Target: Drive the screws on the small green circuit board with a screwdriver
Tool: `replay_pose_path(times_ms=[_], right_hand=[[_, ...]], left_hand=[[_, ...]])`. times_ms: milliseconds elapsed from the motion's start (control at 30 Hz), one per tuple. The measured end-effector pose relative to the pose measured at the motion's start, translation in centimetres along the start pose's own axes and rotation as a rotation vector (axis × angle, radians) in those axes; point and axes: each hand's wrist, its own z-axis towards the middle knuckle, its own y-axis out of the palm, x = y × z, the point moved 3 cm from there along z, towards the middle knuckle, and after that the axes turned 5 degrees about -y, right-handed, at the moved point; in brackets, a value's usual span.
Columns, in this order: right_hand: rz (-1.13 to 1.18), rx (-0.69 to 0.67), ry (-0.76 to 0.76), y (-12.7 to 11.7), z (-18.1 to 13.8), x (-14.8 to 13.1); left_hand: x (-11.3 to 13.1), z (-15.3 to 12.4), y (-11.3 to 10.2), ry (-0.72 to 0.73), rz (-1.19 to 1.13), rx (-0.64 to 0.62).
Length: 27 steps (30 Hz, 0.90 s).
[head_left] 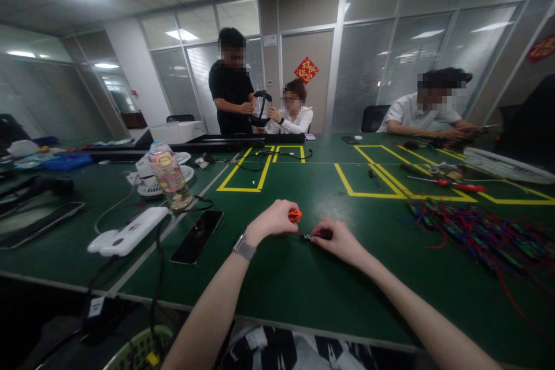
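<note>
My left hand (276, 219), with a watch on its wrist, is closed around a small orange and black object (295, 215). Its kind is mostly hidden by the fingers. Just to the right, my right hand (342, 238) pinches a small green circuit board (307, 237) low over the green table. A bundle of dark wires shows at its fingertips, and a thin red wire runs from the board toward my left hand. Many similar boards with red and blue wires (472, 231) lie in a tangled heap at the right.
Left of my hands are a black phone (198, 237), a white power strip (130, 231), a patterned water bottle (169, 176) and a white fan (143, 182). Yellow tape (238, 189) marks the table (277, 289). A red-handled screwdriver (459, 185) lies right. Several people sit or stand beyond.
</note>
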Motion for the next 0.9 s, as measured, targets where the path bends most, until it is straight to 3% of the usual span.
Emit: replay_pose_path(times_ms=[433,633,900], right_hand=[[-0.036,-0.038,-0.002,-0.7,0.1,-0.4],[-0.082,-0.121,0.026,-1.2,0.3,-1.2],[-0.335,-0.209,-0.066,-1.4,0.8,-2.5]], left_hand=[[0.6,-0.4,-0.2,0.001,-0.071,-0.027],[0.5,-0.1,0.2,0.013,-0.050,-0.009],[0.4,0.0,0.4,0.004,-0.030,-0.005]])
